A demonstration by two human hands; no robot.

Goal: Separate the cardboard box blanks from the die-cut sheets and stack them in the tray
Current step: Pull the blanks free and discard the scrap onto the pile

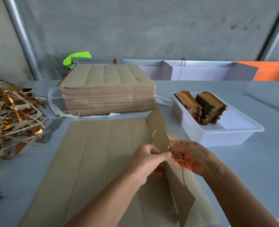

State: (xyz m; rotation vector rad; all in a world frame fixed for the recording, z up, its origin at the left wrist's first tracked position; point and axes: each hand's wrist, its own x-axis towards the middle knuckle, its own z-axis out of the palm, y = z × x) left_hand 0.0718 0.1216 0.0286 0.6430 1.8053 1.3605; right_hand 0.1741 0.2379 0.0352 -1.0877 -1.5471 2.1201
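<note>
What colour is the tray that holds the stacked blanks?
White, slightly translucent tray, seen in the head view.

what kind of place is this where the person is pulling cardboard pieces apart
Probably a packaging or print-finishing workshop. A tall stack of die-cut sheets sits on the table, a pile of trimmed waste strips lies at the left, and a white tray holds stacked blanks.

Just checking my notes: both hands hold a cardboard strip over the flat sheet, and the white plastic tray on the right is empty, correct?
Not quite. The head view shows the white plastic tray already holds two stacks of gold-faced cardboard blanks. The rest stands.
</note>
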